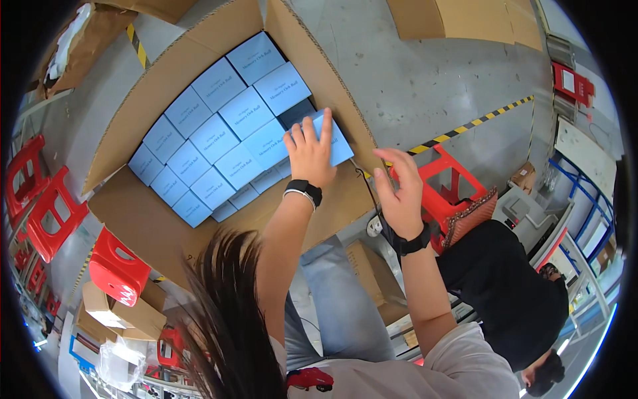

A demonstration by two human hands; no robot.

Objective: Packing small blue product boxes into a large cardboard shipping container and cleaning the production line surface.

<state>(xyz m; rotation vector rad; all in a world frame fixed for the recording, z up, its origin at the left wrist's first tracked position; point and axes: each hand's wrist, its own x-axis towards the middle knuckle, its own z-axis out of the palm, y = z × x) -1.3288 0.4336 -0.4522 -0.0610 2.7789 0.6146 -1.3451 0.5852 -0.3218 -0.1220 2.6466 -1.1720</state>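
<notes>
Pale blue small box (334,139) pressed under the spread fingers of the left hand (308,156), at the right edge of the large carton (325,73), over the one dark gap among the rows of matching blue boxes (219,126). Probably light, stiff card with smooth faces; best gripped across opposite edges, not the lid. Right hand (401,193) loose and empty, resting near the carton's flap. Dark print centred on each lid. Yellow-black floor tape (475,123) far right, red plastic stools (40,206) left.
</notes>
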